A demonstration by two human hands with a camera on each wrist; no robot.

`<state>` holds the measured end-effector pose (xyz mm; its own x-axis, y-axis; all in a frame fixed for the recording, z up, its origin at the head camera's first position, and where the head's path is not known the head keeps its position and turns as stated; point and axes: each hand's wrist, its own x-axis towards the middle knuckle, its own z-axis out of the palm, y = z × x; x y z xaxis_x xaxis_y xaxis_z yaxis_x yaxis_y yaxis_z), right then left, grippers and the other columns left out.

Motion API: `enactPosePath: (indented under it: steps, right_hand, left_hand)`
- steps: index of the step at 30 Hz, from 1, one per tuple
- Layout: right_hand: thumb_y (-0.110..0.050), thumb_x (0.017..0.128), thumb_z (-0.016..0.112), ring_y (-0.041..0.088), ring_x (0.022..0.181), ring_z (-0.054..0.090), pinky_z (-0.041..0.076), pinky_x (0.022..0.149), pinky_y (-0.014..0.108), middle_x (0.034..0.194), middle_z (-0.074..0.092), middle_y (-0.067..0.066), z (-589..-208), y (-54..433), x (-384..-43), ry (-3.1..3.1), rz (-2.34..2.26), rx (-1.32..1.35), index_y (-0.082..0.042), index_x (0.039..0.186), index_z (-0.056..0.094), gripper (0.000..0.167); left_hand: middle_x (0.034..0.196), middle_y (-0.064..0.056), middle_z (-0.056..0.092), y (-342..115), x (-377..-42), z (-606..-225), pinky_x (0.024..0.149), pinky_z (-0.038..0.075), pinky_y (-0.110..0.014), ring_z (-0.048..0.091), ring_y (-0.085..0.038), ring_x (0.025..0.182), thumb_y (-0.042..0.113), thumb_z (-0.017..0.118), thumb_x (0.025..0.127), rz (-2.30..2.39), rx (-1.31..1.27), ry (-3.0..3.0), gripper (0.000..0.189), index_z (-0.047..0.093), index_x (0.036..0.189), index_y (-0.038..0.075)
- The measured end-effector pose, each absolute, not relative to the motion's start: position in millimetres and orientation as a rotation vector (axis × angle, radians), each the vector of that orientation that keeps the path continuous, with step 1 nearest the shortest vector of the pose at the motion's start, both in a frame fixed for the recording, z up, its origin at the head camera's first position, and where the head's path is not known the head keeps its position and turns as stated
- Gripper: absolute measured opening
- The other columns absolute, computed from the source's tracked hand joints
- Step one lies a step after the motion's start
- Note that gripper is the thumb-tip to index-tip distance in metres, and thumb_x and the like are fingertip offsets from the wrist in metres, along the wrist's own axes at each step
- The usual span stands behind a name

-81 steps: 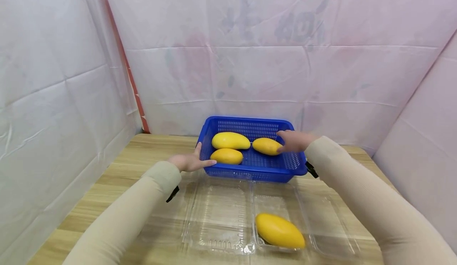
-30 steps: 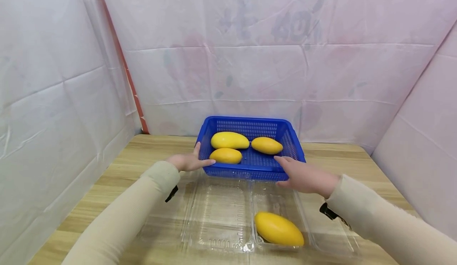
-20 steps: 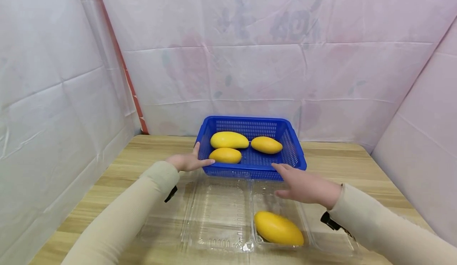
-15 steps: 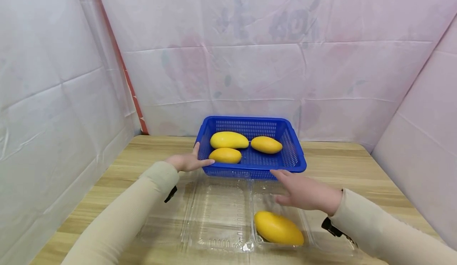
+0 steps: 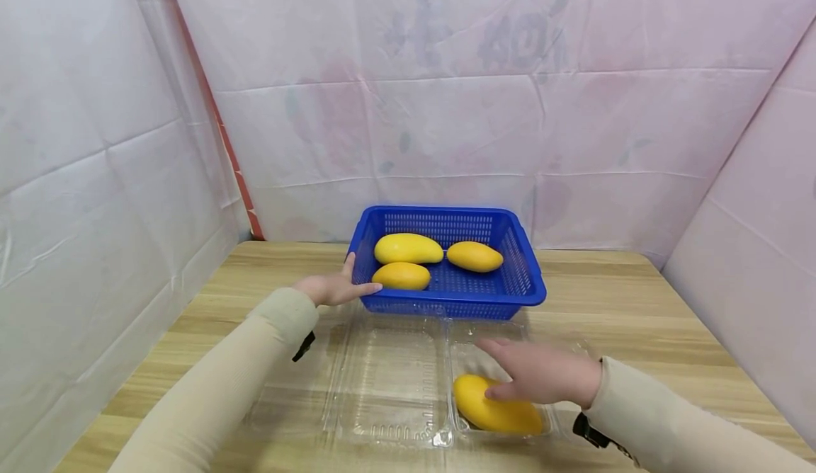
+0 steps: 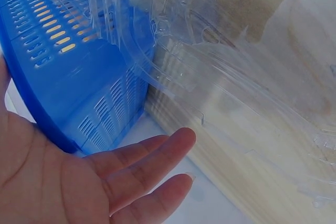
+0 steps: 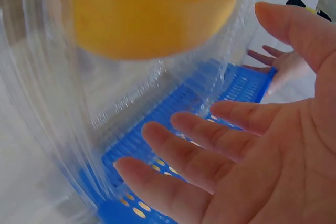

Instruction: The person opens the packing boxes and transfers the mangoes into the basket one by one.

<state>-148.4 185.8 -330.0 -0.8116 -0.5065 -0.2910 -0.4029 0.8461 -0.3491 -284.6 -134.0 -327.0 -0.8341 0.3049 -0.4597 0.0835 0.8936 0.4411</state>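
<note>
A blue plastic basket [image 5: 459, 304] stands at the back with three mangoes inside: a pale yellow mango [image 5: 408, 248], a front-left mango [image 5: 401, 276] and a right mango [image 5: 474, 256]. My left hand [image 5: 334, 289] rests at its front left corner, thumb along the rim, fingers loosely extended in the left wrist view. In front lie clear plastic containers, the left one [image 5: 398, 381] bare. A fourth, deeper yellow mango [image 5: 497, 413] lies in the right clear container [image 5: 462, 367]. Above that mango hovers my right hand [image 5: 548, 372], fingers spread and holding nothing; its thumb overlaps the mango in the head view.
Everything stands on a wooden table [image 5: 605, 289]. White printed sheeting [image 5: 446, 133] hangs behind the basket and along both sides. Transparent lids extend left and right of the containers, partly under my forearms.
My right hand has left the right mango in the basket and come toward me, down over the mango in the clear container. My left hand has stayed at the basket corner.
</note>
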Motion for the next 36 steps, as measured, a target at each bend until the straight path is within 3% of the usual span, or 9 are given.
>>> enactPosePath:
  steps: [6, 12, 25, 36]
  right_hand:
    - [-0.045, 0.082, 0.067, 0.033, 0.123, 0.044, 0.035, 0.099, 0.051, 0.137, 0.045, 0.016, -340, 186, -146, 2.588, -0.424, -0.692, -0.002, 0.138, 0.042, 0.075]
    - [-0.041, 0.081, 0.07, 0.035, 0.119, 0.047, 0.036, 0.097, 0.053, 0.133, 0.048, 0.018, -346, 186, -143, 2.566, -0.483, -0.735, 0.002, 0.135, 0.044, 0.073]
    - [-0.04, 0.074, 0.075, 0.026, 0.105, 0.055, 0.042, 0.092, 0.045, 0.128, 0.052, 0.013, -357, 182, -144, 2.56, -0.44, -0.774, 0.0, 0.134, 0.045, 0.078]
    - [-0.037, 0.072, 0.076, 0.018, 0.096, 0.055, 0.045, 0.088, 0.041, 0.12, 0.057, 0.012, -356, 179, -145, 2.563, -0.42, -0.791, -0.001, 0.132, 0.047, 0.075]
  left_hand:
    - [0.154, -0.016, -0.008, -134, -284, -326, 0.104, 0.026, -0.052, 0.028, -0.037, 0.133, 0.076, 0.038, 0.08, 0.551, 0.285, 2.521, 0.111, -0.027, 0.142, 0.011]
    - [0.154, -0.017, -0.006, -134, -283, -326, 0.104, 0.026, -0.053, 0.026, -0.038, 0.134, 0.073, 0.038, 0.083, 0.551, 0.284, 2.522, 0.107, -0.027, 0.142, 0.011]
    - [0.154, -0.017, -0.002, -133, -285, -329, 0.103, 0.028, -0.053, 0.032, -0.038, 0.131, 0.077, 0.037, 0.08, 0.527, 0.276, 2.534, 0.11, -0.026, 0.143, 0.012]
    - [0.154, -0.018, -0.001, -134, -285, -329, 0.104, 0.026, -0.052, 0.031, -0.037, 0.132, 0.07, 0.038, 0.085, 0.543, 0.277, 2.538, 0.105, -0.027, 0.143, 0.011]
